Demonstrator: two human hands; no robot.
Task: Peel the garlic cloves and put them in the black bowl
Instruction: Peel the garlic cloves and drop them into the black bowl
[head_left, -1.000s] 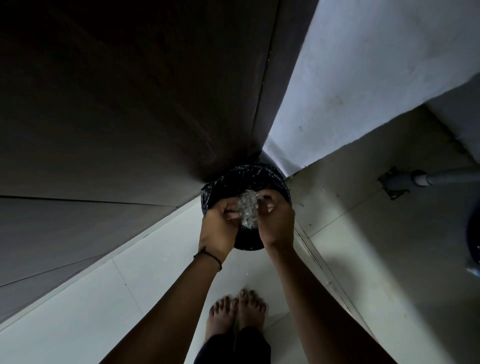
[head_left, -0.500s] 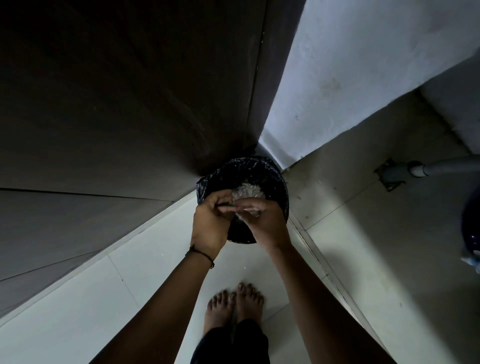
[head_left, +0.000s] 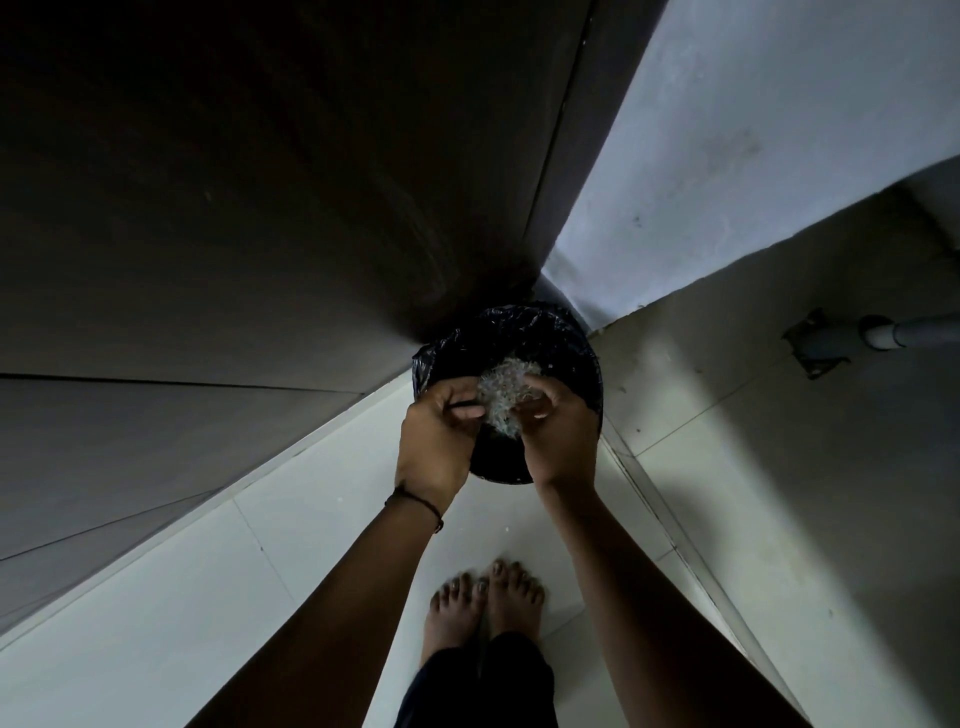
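Both my left hand (head_left: 439, 436) and right hand (head_left: 561, 436) are lowering the pale clump (head_left: 501, 395) deeper into the bin (head_left: 571, 343) than a second ago, fingers (head_left: 540, 387) curling round it. No cloves or bowl are showing.

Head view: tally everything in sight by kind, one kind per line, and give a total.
hands: 2, left hand and right hand, both on the clump
bare feet: 2
black-lined bin: 1
pale clump: 1
grey pipe: 1
wrist cord: 1
total: 8
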